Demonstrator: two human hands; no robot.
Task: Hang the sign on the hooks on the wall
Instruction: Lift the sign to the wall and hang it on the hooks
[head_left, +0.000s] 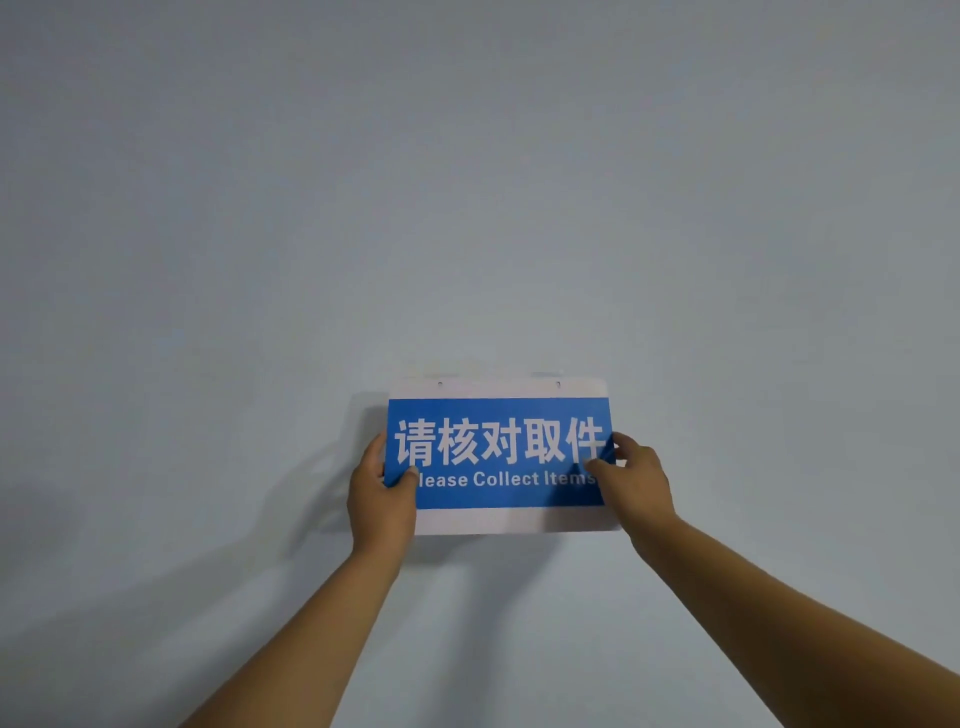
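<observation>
A rectangular sign (498, 457) with a blue panel, white Chinese characters and the words "Please Collect Items" is held flat against the pale wall (467, 182). Its white top strip has two small holes, and a small hook tip shows at the left hole (440, 383) and at the right hole (558, 384). Faint clear hook pads peek above the top edge. My left hand (382, 493) grips the sign's left edge, thumb on the front. My right hand (631, 480) grips the right edge the same way.
The plain grey-white wall fills the whole view around the sign. Both forearms reach up from the bottom edge, and their shadows fall on the wall below and to the left of the sign.
</observation>
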